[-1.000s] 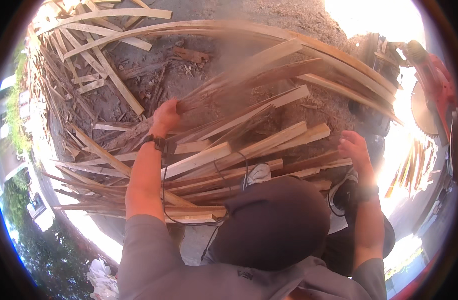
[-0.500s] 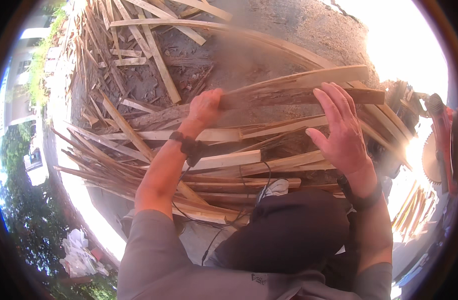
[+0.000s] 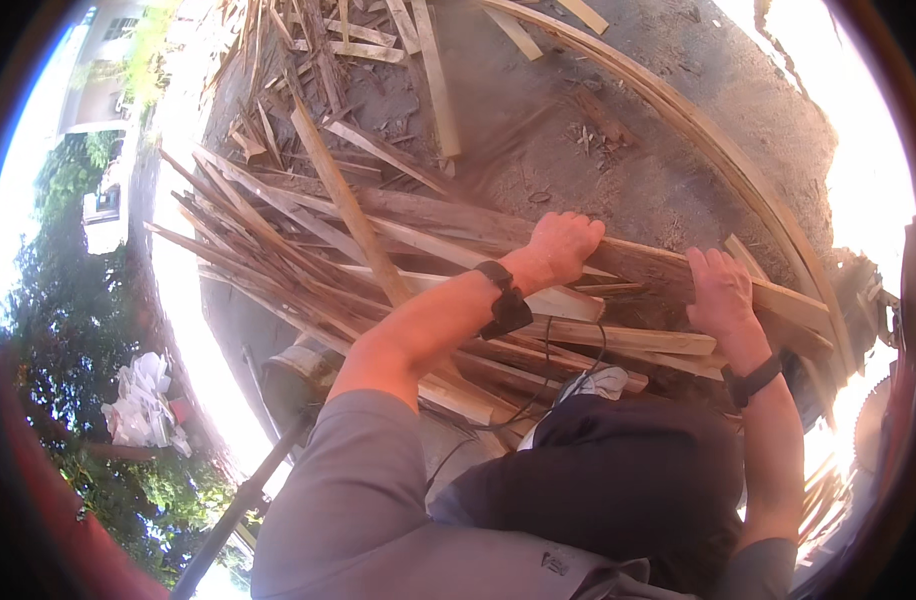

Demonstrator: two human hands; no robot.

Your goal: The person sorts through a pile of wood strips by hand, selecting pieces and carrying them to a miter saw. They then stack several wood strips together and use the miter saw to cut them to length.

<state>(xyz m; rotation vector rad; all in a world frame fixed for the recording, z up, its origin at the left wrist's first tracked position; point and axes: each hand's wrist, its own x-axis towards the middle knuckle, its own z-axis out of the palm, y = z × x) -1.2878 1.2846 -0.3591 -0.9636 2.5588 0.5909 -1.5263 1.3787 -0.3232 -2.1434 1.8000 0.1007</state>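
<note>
A long, rough-edged wooden plank [image 3: 646,262] lies across the near pile, with dark bark-like wood on its face. My left hand [image 3: 563,246] is closed around it near the middle of the view. Farther right, my right hand [image 3: 720,293] grips the same plank with fingers bent over its far edge. The plank's pale right end sticks out past this hand. Under and in front of it rests a pile of loose wooden strips [image 3: 618,338], running left to right before my knee.
A long curved strip [image 3: 718,130] bends around the far right. More wood scraps [image 3: 433,80] are strewn at the back. A black cable [image 3: 548,345] loops over the pile by my shoe [image 3: 600,383]. Part of a round saw blade [image 3: 871,425] shows at the right edge.
The plank has come down toward me onto the pile. My right hand, flat and spread against it before, is now curled over it. The view has swung right.
</note>
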